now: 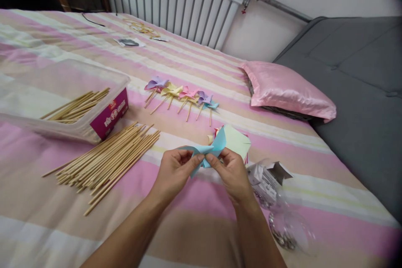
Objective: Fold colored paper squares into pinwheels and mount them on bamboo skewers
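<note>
Two bare forearms are showing, coming up from the bottom edge of the view. No sleeves are covering them up to that edge. The left hand (172, 171) and the right hand (233, 172) are wearing nothing: no gloves, rings, watch or bands are showing on fingers or wrists.

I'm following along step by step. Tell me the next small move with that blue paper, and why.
Probably pinch the blue paper folds together at the centre: both hands, left hand and right hand, already grip it there, and its flaps stand loose, unlike the finished pinwheels.
</note>
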The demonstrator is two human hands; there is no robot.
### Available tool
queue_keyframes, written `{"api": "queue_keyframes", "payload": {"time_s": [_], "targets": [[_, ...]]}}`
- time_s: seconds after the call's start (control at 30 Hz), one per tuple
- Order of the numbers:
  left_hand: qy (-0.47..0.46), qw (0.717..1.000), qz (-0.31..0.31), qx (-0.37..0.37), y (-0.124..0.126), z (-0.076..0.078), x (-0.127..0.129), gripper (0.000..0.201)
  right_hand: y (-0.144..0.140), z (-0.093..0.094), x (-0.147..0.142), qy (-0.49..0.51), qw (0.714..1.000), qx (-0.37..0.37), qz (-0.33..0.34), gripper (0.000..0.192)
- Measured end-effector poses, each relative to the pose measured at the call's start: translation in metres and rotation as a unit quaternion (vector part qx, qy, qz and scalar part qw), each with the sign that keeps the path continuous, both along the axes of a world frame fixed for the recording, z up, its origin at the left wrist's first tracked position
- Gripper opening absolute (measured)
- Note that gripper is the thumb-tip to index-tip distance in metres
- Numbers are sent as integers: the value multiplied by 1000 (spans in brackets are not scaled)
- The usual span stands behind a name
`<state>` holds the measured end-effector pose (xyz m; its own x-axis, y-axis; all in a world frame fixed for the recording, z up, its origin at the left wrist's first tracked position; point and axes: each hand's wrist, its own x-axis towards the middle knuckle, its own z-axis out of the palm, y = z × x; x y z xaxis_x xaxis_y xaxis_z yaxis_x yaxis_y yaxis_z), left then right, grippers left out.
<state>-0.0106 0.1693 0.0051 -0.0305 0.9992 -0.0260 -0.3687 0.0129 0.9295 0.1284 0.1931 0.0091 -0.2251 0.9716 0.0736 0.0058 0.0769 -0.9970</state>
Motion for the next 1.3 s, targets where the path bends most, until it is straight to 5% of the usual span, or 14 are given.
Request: {"api": "queue_keyframes", "payload": {"time_s": [0.87,1.3], "targets": [[5,997,-70,-46,3,8,-8,20,-1,6,9,-60,995,-12,74,21],[36,997,-50,-41,3,8,-7,9,0,-1,2,-4,999,-39,15,12]]}}
